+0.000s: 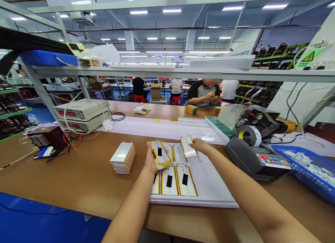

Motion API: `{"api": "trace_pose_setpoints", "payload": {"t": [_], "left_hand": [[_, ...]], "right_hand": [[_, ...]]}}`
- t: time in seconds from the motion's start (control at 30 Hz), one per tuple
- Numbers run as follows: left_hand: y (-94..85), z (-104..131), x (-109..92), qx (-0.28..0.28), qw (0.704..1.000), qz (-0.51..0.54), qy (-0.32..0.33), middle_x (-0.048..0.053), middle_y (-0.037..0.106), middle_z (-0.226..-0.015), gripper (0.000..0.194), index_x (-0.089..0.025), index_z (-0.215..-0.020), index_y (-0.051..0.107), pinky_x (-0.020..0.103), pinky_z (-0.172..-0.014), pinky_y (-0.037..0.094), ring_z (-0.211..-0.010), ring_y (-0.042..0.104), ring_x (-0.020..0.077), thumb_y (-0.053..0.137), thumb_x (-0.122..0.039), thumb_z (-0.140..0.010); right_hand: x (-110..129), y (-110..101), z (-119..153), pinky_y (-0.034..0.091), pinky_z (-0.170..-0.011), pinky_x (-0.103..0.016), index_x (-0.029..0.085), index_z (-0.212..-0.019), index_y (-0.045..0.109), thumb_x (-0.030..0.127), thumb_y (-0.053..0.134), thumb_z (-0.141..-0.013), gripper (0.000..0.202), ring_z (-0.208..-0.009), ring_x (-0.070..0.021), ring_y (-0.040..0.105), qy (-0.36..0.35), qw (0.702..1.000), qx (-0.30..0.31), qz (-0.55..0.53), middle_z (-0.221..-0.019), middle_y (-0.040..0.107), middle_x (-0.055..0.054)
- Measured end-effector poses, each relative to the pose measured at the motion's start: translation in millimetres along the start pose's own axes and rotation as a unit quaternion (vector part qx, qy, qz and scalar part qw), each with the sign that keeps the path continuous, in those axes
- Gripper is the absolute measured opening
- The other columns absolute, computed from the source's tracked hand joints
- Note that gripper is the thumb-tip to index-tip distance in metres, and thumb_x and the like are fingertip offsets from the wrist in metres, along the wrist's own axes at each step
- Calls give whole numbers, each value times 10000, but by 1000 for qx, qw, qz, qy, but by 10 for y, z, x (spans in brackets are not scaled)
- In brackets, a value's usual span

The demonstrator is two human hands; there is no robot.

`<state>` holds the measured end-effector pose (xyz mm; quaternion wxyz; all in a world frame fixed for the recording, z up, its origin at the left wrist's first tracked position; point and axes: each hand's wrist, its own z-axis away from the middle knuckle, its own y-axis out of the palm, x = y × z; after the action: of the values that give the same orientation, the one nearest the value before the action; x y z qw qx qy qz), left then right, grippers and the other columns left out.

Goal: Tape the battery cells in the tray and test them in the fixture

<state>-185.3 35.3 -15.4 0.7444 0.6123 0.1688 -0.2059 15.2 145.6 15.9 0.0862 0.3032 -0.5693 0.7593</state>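
My left hand [150,160] is wrapped round a small stack of flat pouch batteries [164,156] with yellow edges; the top one bears a black strip. Between the fingers of my right hand [201,146] is a single pouch battery [187,145], tilted above the back row of a white tray [213,183]. Several batteries [169,190] lie in the tray's pockets, and those in the front row carry black strips. My left hand and its stack hide part of the tray's left side. To the left stands a neat pile of silver-white pouch batteries [121,156].
A tape dispenser [258,161] and a blue basket [300,176] with white pieces stand at the right. Two stacked meters [82,114] with cables are at the left. Behind lies another white tray [200,129]. Across the bench sits a co-worker [197,91]; a shelf crosses overhead.
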Motion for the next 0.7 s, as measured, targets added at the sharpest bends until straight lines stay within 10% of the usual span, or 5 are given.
{"api": "trace_pose_setpoints", "payload": {"t": [0.37,0.53,0.7], "left_hand": [[34,55,-3,42,999,-3,34,114,652,-812,621,-132,-951,583,427,-754,444,-793,609,268,400,-659,-677],[24,61,-11,74,997,-7,8,126,650,-861,660,-141,-971,574,467,-762,436,-813,606,291,418,-689,-637],[38,69,-1,83,996,-2,19,160,636,-912,663,-116,-1023,552,468,-757,441,-841,600,300,441,-655,-654]], "right_hand": [[901,466,336,399,-611,-225,151,-949,577,291,440,-811,239,-754,-149,565,-180,980,44,-73,-898,634,-52],[556,287,645,344,-612,-255,209,-870,577,372,273,-867,344,-819,-179,547,-151,973,-144,99,-920,609,-55],[-33,233,850,274,-525,-245,231,-807,575,297,373,-816,213,-710,-167,541,-53,985,-86,141,-794,634,-15]]}}
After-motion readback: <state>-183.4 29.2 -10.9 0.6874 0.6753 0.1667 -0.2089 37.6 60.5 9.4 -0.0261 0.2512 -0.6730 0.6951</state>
